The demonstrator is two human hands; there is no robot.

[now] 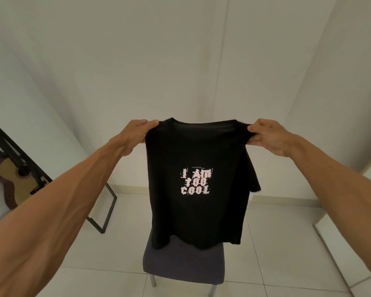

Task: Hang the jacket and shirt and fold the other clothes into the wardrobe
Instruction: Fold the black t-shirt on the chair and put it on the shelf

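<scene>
A black T-shirt (197,151) with pale pink lettering on its chest hangs spread out in front of me, its printed side facing the camera. My left hand (135,133) pinches the left shoulder seam. My right hand (268,136) pinches the right shoulder seam. Both arms are stretched forward at about the same height. The shirt's hem dangles just above a dark grey chair seat (180,262). One sleeve droops on the right side below my right hand.
The chair stands on a white tiled floor (276,243) before a plain white wall. A black-framed mirror (103,211) leans at the left, with a guitar (11,179) beside it. A white panel (349,243), perhaps the wardrobe, rises at the right edge.
</scene>
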